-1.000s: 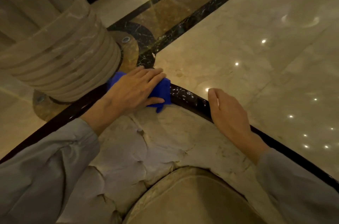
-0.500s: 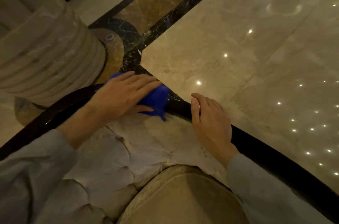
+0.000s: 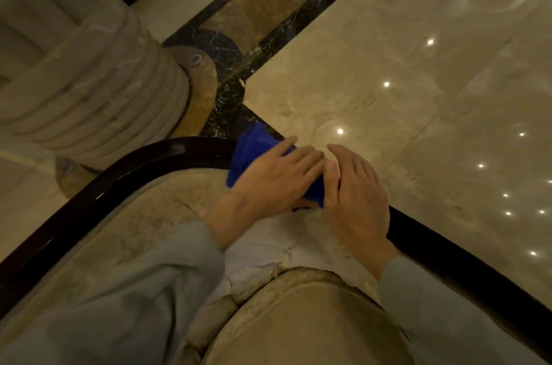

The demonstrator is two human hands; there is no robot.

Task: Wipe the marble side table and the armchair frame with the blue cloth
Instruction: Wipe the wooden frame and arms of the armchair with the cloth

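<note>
The armchair's dark glossy wooden frame [image 3: 155, 157] curves across the view around a cream tufted backrest [image 3: 167, 215]. A blue cloth [image 3: 252, 146] lies over the top of the frame at its middle. My left hand [image 3: 274, 179] lies flat on the cloth, fingers spread, pressing it onto the frame. My right hand [image 3: 357, 188] rests beside it, fingers together, touching the cloth's right edge and the left hand's fingertips. Whether the right hand grips the cloth I cannot tell. The marble side table is not in view.
A thick ribbed stone column [image 3: 89, 89] stands close behind the chair at the left. Polished marble floor [image 3: 403, 80] with dark inlay bands [image 3: 313, 6] stretches to the right and back. The chair's cream seat cushion [image 3: 298, 328] is below my arms.
My left hand has slid the cloth to the right along the frame's top. My right hand has come left and forward until it meets the cloth. The camera has shifted.
</note>
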